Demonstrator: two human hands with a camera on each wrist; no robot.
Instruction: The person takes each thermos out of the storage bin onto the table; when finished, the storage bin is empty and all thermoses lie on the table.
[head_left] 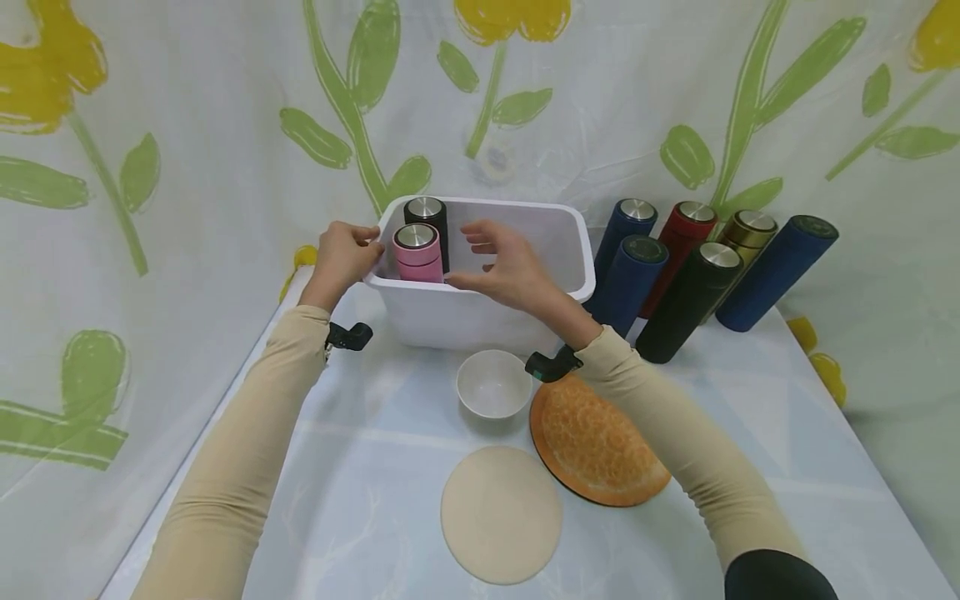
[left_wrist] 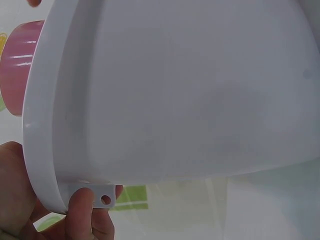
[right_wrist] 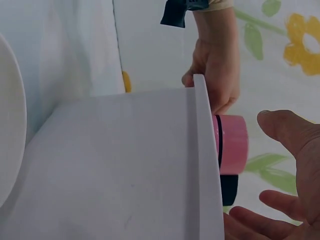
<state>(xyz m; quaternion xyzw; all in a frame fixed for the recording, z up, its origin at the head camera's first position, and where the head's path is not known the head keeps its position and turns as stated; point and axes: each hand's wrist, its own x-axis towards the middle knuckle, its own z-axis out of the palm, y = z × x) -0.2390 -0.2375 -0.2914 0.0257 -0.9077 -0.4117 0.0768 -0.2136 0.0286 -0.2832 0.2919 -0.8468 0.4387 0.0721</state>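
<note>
A white plastic bin [head_left: 472, 312] stands at the back of the table. My left hand [head_left: 341, 260] grips its left end; in the left wrist view, fingers curl about a small tab [left_wrist: 104, 196] with a hole under the rim. Inside the bin's left end, a pink flask [head_left: 418, 257] with a silver-topped lid stands in front of a black flask [head_left: 426, 213]. Just right of the pink flask is my right hand [head_left: 517, 271], thumb and fingers spread apart and holding nothing. In the right wrist view, a gap shows between the thumb and the pink flask [right_wrist: 234, 144].
Right of the bin stand several flasks: blue [head_left: 633, 267], red [head_left: 678, 242], gold [head_left: 750, 229], dark green [head_left: 686, 308] and a leaning blue one [head_left: 776, 273]. Before the bin are a white bowl [head_left: 493, 385], a beige disc [head_left: 501, 515] and a brown bread-patterned piece [head_left: 600, 442], partly under my right forearm.
</note>
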